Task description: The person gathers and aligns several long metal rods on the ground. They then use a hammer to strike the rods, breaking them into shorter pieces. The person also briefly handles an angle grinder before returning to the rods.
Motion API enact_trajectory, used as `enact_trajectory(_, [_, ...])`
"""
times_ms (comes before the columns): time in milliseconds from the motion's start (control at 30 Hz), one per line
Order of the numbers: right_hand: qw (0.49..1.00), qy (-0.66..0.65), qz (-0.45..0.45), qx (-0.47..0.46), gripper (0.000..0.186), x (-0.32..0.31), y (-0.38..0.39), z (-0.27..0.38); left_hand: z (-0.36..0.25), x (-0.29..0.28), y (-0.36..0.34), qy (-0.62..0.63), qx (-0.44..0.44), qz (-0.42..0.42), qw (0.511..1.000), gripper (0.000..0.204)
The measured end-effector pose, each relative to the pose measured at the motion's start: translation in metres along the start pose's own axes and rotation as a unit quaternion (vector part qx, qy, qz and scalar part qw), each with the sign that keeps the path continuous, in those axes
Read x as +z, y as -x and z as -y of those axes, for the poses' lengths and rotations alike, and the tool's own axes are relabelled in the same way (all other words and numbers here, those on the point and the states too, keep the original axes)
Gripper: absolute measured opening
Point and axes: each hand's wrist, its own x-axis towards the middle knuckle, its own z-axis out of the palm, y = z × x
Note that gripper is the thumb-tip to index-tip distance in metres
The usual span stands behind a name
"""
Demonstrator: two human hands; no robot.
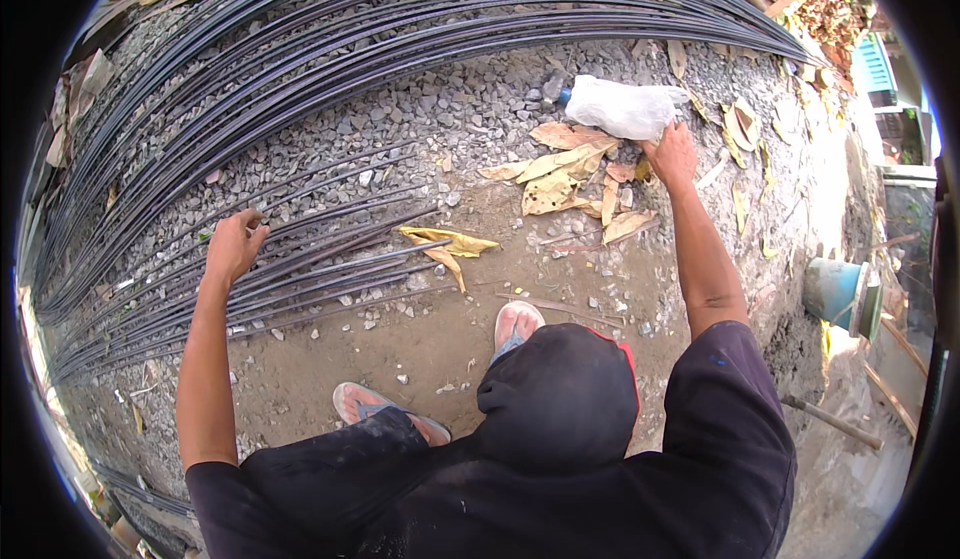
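My right hand [672, 157] reaches far forward and is closed on the near right end of a crumpled white plastic bag [622, 107]. A blue cap [566, 96] pokes out of the bag's left end, so a bottle seems to lie inside; the bag hides its body. The bag lies on its side on gravel, just behind large dry leaves [560, 174]. My left hand [236, 243] is above a loose bundle of thin dark steel rods [330, 229]. Its fingers are loosely bent and apart, with nothing visible between them.
Long steel bars [400, 29] curve across the far side and left. A yellow leaf [455, 241] lies by the rod ends. To the right are a dirty bucket [832, 291] and a stick [832, 421]. My sandalled feet [515, 327] stand on bare soil.
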Motion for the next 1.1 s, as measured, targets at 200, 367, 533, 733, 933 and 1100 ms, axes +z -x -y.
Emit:
enact_trajectory(200, [0.953,-0.279,0.009,0.117,0.027,-0.004,-0.105,-0.013,0.007,0.006,-0.013,-0.039,-0.010,0.064,0.997,0.029])
enact_trajectory(367, [0.624,-0.625,-0.210,0.419,0.067,-0.005,-0.081,-0.048,-0.001,0.036,-0.014,-0.041,-0.005,0.126,0.991,0.028])
enact_trajectory(533, [0.847,-0.514,-0.080,-0.110,0.023,0.003,0.104,0.131,-0.027,0.065,-0.002,-0.109,0.033,0.110,0.987,0.033])
enact_trajectory(733, [0.758,-0.334,0.137,-0.543,0.019,-0.010,0.243,0.327,-0.050,0.062,-0.007,-0.169,0.015,0.128,0.977,0.039])
enact_trajectory(933, [0.817,-0.200,0.038,-0.539,0.027,0.003,0.225,0.351,-0.044,0.080,0.020,-0.143,0.030,0.079,0.986,0.053])
enact_trajectory(1100, [0.854,-0.184,0.067,-0.482,0.025,-0.001,0.226,0.355,-0.038,0.098,0.043,-0.098,0.118,-0.009,0.988,0.029])
